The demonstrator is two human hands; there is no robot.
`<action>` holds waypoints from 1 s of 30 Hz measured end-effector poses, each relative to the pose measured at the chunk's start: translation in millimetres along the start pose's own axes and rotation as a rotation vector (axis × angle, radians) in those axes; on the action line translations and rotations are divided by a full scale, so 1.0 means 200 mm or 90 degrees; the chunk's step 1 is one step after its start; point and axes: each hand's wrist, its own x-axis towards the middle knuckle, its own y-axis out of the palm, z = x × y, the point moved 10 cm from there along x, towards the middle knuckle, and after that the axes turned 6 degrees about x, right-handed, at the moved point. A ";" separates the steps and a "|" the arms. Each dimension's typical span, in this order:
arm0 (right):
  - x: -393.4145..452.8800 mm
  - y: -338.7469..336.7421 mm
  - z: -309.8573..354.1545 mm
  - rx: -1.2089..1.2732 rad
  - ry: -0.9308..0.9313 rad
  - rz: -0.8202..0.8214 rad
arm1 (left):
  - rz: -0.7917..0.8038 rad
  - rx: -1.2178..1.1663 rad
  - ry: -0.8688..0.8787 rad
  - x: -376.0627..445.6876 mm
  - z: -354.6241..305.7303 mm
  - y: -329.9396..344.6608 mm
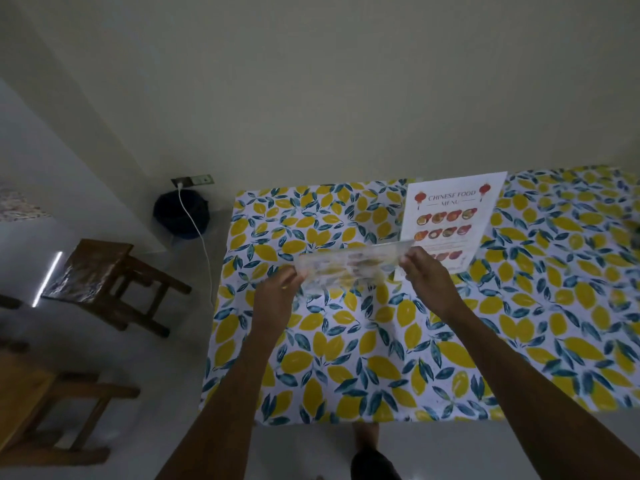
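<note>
A clear plastic menu holder [349, 265] hangs above the table between my two hands, and it looks blurred. My left hand [277, 299] pinches its left end and my right hand [426, 275] pinches its right end. Behind it on the tablecloth lies a white paper sheet [453, 209] headed "Chinese Food Menu" with pictures of dishes. The holder and my right hand cover the sheet's lower left corner.
The table [381, 358] wears a cloth printed with yellow lemons and blue leaves. Its left edge borders a pale floor. Two wooden chairs [107, 282] stand to the left. A dark round bin [181, 213] sits by the wall under a socket with a white cable.
</note>
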 end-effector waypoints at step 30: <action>0.35 0.14 -0.24 0.016 0.051 -0.090 | -0.100 0.082 -0.221 0.37 0.01 0.01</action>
